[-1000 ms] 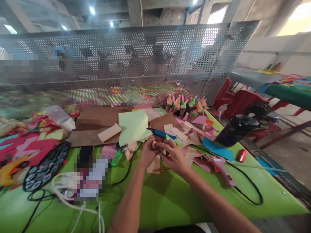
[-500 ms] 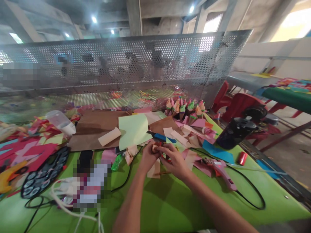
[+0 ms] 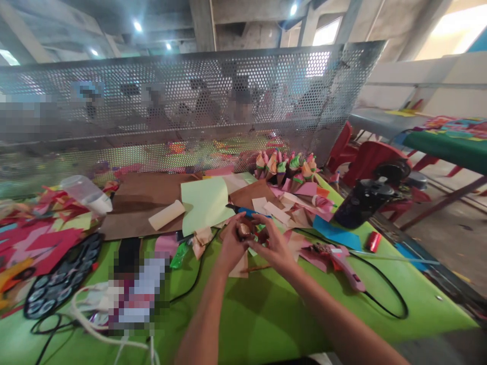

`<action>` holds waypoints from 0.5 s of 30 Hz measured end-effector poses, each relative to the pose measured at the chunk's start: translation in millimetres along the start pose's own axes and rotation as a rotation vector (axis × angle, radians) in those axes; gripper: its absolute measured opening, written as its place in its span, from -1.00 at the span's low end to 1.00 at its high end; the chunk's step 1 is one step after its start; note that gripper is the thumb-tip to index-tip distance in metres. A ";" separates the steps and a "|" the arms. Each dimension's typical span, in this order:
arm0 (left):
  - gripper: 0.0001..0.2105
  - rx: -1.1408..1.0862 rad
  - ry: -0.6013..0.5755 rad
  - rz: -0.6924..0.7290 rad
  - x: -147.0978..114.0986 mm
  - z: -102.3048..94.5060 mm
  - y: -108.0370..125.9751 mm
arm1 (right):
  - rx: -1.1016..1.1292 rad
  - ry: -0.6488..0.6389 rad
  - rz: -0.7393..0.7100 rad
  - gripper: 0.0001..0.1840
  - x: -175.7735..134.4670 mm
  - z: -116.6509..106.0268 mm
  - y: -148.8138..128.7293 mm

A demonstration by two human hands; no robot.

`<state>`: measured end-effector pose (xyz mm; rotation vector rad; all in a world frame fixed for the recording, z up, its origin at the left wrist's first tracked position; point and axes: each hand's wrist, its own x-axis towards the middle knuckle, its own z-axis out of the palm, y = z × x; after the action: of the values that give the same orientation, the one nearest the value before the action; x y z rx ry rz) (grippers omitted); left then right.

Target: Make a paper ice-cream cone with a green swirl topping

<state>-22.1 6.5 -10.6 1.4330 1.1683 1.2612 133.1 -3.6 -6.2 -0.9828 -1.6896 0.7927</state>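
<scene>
Above the green table (image 3: 266, 324), my left hand (image 3: 231, 242) is closed around a small brown piece that looks like rolled paper (image 3: 244, 231). Its round end faces me, and the fingers hide the rest. Just to the right, my right hand (image 3: 277, 245) has its thumb and fingers curved apart, close beside the brown piece with nothing gripped. A blue-handled cutter (image 3: 249, 212) lies behind the hands. Beneath them are a tan paper scrap (image 3: 239, 266) and a thin brown stick, partly covered.
At right lie a pink glue gun (image 3: 349, 271), a red roll (image 3: 375, 241) and a dark bottle (image 3: 359, 205). Paper ice-cream cones (image 3: 283, 167) stand at the back before a perforated metal screen (image 3: 171, 111). Cables and a power strip (image 3: 139, 291) lie left.
My right hand's fingers have spread and moved off the brown piece, which my left hand still holds. The whole view has shifted slightly.
</scene>
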 end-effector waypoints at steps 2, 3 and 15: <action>-0.25 0.060 -0.048 0.018 -4.0 3.4 5.2 | 0.072 0.003 0.052 -0.40 3.2 -1.4 0.4; -0.24 0.086 -0.072 0.026 -5.8 5.1 7.7 | 0.097 -0.004 0.069 -0.45 4.8 -1.9 0.4; -0.71 -0.045 0.094 0.387 -54.0 -7.2 87.4 | 0.368 0.139 0.202 -0.63 13.6 -0.1 10.8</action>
<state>-23.1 -62.0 66.4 1.6314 0.9419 1.6242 133.3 13.4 -9.7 -0.9336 -1.2800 1.0970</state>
